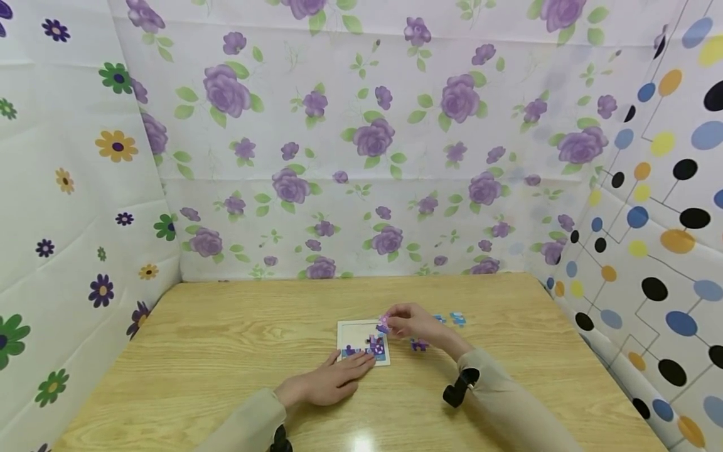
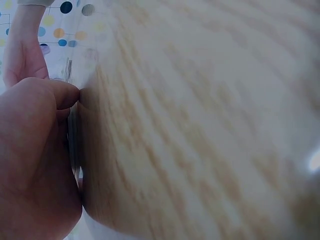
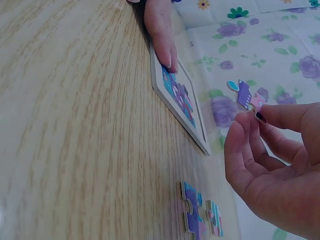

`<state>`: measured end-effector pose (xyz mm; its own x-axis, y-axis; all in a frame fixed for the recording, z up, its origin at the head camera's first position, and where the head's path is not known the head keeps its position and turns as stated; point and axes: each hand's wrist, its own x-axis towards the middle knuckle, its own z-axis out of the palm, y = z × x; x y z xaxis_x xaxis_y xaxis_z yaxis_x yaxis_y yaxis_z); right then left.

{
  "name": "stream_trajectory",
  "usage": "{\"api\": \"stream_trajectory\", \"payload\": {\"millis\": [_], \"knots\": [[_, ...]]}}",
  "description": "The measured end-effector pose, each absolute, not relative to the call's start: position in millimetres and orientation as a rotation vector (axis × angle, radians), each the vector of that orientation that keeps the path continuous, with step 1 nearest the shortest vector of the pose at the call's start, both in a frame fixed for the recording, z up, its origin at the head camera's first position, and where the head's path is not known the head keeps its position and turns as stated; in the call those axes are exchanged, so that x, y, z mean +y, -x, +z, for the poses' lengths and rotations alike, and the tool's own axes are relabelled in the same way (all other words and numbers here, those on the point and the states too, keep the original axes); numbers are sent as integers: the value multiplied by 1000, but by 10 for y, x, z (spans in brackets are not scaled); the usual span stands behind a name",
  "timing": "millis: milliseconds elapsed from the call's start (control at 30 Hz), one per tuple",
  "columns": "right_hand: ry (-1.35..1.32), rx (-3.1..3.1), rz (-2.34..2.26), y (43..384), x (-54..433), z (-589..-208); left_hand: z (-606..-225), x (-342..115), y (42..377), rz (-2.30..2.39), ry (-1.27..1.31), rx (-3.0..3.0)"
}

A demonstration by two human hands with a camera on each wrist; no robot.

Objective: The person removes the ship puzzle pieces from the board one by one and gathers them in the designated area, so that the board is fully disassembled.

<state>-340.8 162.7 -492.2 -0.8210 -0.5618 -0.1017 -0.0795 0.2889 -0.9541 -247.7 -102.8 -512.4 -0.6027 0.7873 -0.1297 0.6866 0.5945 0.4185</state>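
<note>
Between right-hand fingers (image 3: 284,117), puzzle piece (image 3: 243,95), pink end pinched; rest jutting out

Booth (image 1: 79,188) of patterned sheets (image 1: 356,150)

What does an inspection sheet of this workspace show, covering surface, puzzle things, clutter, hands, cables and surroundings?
Surface: wood-grain table, with a bright reflection near the person.
Job's things: puzzle tray, partly filled; loose pieces lie to its right.
Clutter: nothing seen.
Left hand: fingers rest on the tray's near side.
Right hand: pinches a puzzle piece, raised off the table.
Cables: nothing seen.
Surroundings: purple-rose sheet behind, flowered sheet left, dotted sheet right.
</note>
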Motion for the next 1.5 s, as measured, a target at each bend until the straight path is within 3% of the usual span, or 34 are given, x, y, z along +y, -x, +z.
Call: {"api": "stream_trajectory", "payload": {"millis": [1500], "knots": [[492, 2212, -1532, 3367, 2140, -4909, -5156, -1036, 2466, 486, -1168, 2531]]}}
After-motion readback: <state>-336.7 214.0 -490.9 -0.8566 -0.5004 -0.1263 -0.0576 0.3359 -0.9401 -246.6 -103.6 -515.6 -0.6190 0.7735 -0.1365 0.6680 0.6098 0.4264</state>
